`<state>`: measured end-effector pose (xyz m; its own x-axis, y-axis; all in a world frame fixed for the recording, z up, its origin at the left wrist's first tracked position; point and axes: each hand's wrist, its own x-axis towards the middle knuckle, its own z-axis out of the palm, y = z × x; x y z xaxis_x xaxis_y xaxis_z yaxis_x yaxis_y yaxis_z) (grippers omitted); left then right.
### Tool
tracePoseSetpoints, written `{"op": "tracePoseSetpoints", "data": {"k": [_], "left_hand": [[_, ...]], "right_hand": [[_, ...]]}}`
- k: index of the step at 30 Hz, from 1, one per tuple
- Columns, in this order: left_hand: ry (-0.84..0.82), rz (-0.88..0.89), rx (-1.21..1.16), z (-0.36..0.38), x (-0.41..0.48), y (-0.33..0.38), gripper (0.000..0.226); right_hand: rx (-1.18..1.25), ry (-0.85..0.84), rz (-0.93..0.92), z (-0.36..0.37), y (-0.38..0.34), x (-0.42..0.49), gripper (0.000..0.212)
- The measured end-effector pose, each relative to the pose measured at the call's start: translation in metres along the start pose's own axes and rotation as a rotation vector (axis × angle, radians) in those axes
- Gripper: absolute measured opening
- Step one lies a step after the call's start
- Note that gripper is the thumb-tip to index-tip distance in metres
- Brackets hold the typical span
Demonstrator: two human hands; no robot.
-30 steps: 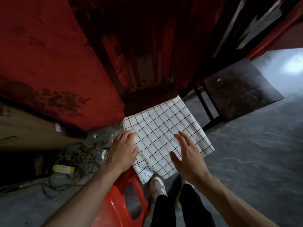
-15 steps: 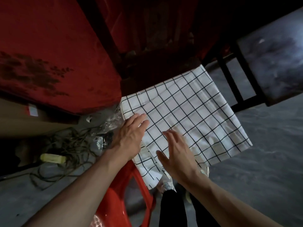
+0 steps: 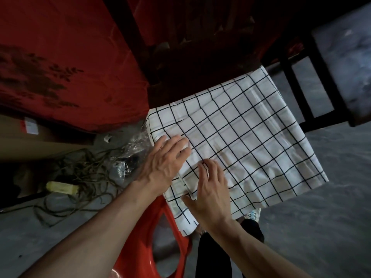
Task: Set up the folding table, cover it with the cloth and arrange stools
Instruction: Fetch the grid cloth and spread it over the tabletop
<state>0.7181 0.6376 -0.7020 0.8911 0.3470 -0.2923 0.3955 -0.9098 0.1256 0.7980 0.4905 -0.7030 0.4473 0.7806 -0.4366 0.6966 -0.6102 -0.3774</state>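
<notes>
A grey concrete floor (image 3: 321, 227), scuffed and mottled, lies in dim light. At left a flat brown cardboard box (image 3: 44, 146) bears a small white label (image 3: 30, 127). Beside it sprawls a tangle of dark cords (image 3: 80, 173) around a pale yellow block (image 3: 62, 187), near crumpled clear plastic wrap (image 3: 132, 149). At right stands a black-framed piece of furniture (image 3: 297, 81) with a worn grey top.

The right hand (image 3: 210, 189) is coming down onto the near edge of the folded white cloth with black grid lines (image 3: 251, 141), while the left hand (image 3: 162, 159) is sliding further onto its left side.
</notes>
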Motion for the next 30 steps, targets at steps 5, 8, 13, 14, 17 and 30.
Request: {"op": "tracePoseSetpoints", "data": {"k": [5, 8, 13, 14, 17, 30], "left_hand": [[0.168, 0.049, -0.019, 0.008, 0.001, -0.005, 0.036], [0.215, 0.127, -0.004, 0.014, 0.001, -0.006, 0.022], [0.244, 0.150, -0.029, 0.004, 0.002, -0.004, 0.018], [0.250, 0.153, -0.038, 0.001, 0.003, -0.002, 0.018], [0.286, 0.139, -0.073, -0.014, 0.009, 0.005, 0.020], [0.438, 0.139, -0.048, -0.130, 0.023, 0.042, 0.015]], "right_hand": [[0.017, 0.030, 0.017, 0.003, -0.001, 0.002, 0.089], [0.018, 0.045, 0.013, 0.002, 0.000, 0.002, 0.092], [0.049, 0.050, 0.020, -0.003, 0.001, 0.001, 0.087], [0.061, 0.054, 0.029, -0.005, 0.001, 0.000, 0.086], [0.079, 0.098, 0.035, -0.015, 0.002, -0.004, 0.084], [0.151, 0.252, -0.006, -0.110, -0.017, -0.035, 0.066]]}}
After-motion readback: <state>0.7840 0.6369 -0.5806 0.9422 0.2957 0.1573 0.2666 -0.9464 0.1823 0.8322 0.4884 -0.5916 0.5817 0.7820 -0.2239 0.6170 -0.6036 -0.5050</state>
